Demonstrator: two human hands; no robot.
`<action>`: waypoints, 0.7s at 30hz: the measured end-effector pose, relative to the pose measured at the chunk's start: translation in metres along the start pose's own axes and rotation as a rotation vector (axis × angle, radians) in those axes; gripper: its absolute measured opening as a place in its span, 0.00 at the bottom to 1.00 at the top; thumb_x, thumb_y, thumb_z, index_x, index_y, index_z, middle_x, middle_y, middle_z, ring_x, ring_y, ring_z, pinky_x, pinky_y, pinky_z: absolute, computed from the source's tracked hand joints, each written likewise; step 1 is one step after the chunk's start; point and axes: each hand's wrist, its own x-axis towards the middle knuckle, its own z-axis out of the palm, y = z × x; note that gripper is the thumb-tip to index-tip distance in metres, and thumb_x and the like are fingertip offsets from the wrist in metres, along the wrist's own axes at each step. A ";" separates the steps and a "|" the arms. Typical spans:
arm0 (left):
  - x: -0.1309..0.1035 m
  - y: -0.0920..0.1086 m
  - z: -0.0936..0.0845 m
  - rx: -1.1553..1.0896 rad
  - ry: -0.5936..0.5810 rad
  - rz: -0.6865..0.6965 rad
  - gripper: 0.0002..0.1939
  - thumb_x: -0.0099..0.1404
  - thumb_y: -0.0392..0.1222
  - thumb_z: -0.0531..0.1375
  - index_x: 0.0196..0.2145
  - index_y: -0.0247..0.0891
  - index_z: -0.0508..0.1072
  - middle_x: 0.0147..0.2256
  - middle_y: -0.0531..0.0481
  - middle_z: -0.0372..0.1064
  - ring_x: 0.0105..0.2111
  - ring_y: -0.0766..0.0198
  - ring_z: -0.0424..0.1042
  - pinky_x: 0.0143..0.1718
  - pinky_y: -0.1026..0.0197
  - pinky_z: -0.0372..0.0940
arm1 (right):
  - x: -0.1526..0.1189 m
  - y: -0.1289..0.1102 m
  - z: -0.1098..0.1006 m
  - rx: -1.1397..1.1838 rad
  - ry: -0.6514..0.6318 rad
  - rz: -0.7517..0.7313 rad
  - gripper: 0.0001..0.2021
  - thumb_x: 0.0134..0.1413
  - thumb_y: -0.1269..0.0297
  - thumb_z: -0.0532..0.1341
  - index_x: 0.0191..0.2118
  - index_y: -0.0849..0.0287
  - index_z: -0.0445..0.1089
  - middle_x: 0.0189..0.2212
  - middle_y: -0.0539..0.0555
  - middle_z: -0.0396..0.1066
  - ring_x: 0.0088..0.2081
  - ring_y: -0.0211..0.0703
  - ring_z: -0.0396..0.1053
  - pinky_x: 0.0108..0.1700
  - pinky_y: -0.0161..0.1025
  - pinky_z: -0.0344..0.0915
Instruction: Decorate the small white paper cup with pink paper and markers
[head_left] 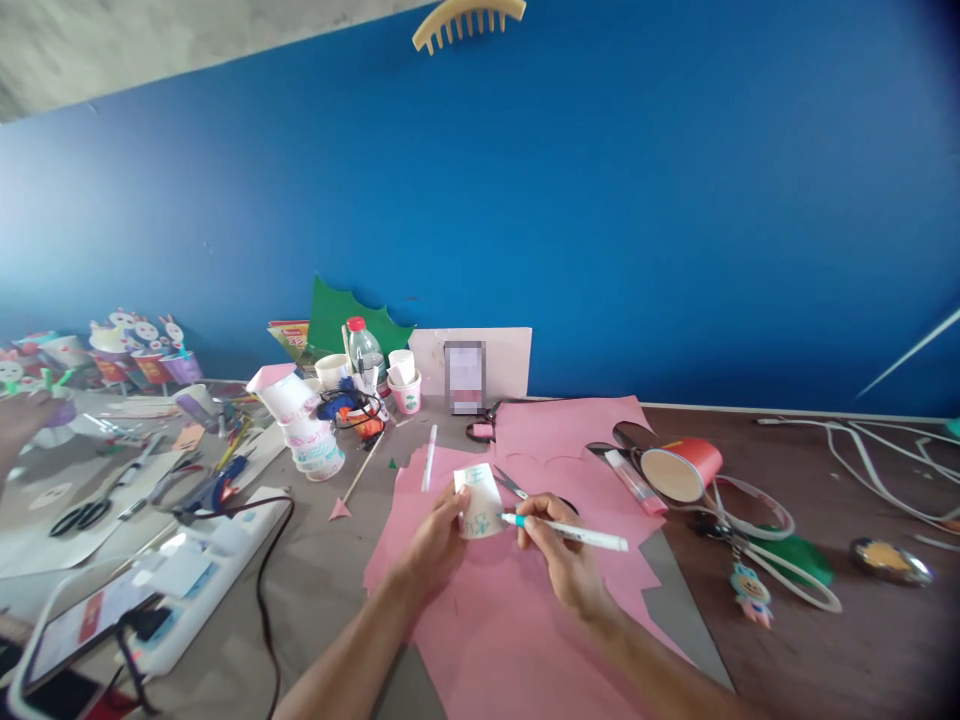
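Observation:
My left hand (442, 525) is closed on a white paper cup (486, 492) that bears green drawn marks. The cup is tipped sideways over pink paper (480, 640). Between the fingers and thumb of my right hand (559, 550) is a white marker (592, 537) with a teal tip end. Its tip points left and lies at or very near the cup's right side; whether it touches I cannot tell. Partly hidden behind my right hand are scissors (511, 484). A second white marker (430, 458) rests on the pink paper to the left of the cup.
Stacked decorated cups (307, 430), a bottle (365, 352) and a phone (466, 378) stand toward the blue wall. To the right lie a red cup (686, 468) and white cables (862, 460). A power strip (202, 580) is at left; another person's hand (26, 425) shows at the edge.

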 end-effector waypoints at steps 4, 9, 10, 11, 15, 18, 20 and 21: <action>0.000 0.000 0.001 0.013 -0.025 0.012 0.18 0.57 0.53 0.68 0.34 0.35 0.74 0.30 0.48 0.73 0.34 0.58 0.73 0.33 0.63 0.62 | 0.000 0.000 0.000 -0.014 0.005 0.009 0.12 0.56 0.51 0.62 0.32 0.55 0.71 0.20 0.49 0.68 0.24 0.41 0.63 0.27 0.36 0.59; 0.001 -0.004 -0.003 0.016 -0.043 0.035 0.17 0.60 0.53 0.67 0.36 0.35 0.75 0.30 0.50 0.73 0.32 0.61 0.71 0.33 0.63 0.61 | -0.001 0.001 0.000 -0.007 -0.013 0.012 0.13 0.56 0.51 0.62 0.32 0.55 0.71 0.21 0.49 0.68 0.25 0.41 0.63 0.28 0.36 0.59; 0.001 -0.005 -0.004 0.012 -0.040 0.037 0.17 0.60 0.53 0.67 0.36 0.35 0.74 0.30 0.50 0.73 0.32 0.61 0.71 0.33 0.63 0.61 | -0.001 0.001 0.000 -0.007 -0.018 0.009 0.13 0.57 0.51 0.62 0.32 0.55 0.70 0.21 0.49 0.68 0.25 0.41 0.63 0.28 0.36 0.59; 0.001 -0.005 -0.004 0.008 -0.035 0.038 0.17 0.60 0.52 0.67 0.36 0.35 0.74 0.30 0.50 0.73 0.32 0.61 0.71 0.33 0.63 0.61 | -0.001 0.001 0.000 -0.009 -0.019 0.008 0.13 0.57 0.51 0.62 0.32 0.55 0.70 0.21 0.49 0.68 0.25 0.41 0.63 0.28 0.37 0.59; 0.000 -0.005 -0.004 0.001 -0.029 0.029 0.16 0.60 0.52 0.67 0.36 0.35 0.74 0.30 0.50 0.72 0.31 0.61 0.71 0.32 0.63 0.59 | -0.001 0.001 -0.001 -0.027 -0.007 0.012 0.12 0.57 0.51 0.61 0.33 0.55 0.70 0.21 0.49 0.68 0.25 0.41 0.64 0.29 0.37 0.59; 0.000 -0.004 -0.003 0.004 -0.028 0.024 0.17 0.60 0.52 0.67 0.36 0.35 0.74 0.29 0.50 0.72 0.30 0.62 0.70 0.32 0.63 0.59 | -0.001 0.002 -0.001 -0.024 -0.009 0.009 0.12 0.58 0.52 0.61 0.33 0.55 0.70 0.21 0.49 0.68 0.25 0.41 0.63 0.29 0.37 0.59; 0.000 -0.003 -0.003 0.010 -0.027 0.026 0.17 0.59 0.53 0.67 0.36 0.35 0.74 0.29 0.50 0.72 0.30 0.63 0.69 0.32 0.63 0.59 | -0.001 0.001 -0.001 -0.013 -0.013 0.006 0.11 0.57 0.52 0.62 0.33 0.55 0.70 0.21 0.49 0.68 0.26 0.41 0.64 0.29 0.37 0.59; 0.000 -0.003 -0.003 0.014 -0.027 0.025 0.17 0.59 0.53 0.67 0.36 0.35 0.74 0.29 0.51 0.71 0.30 0.63 0.69 0.32 0.63 0.58 | -0.001 0.001 -0.001 -0.008 -0.015 0.005 0.12 0.57 0.52 0.62 0.32 0.55 0.71 0.21 0.48 0.68 0.26 0.42 0.64 0.29 0.37 0.60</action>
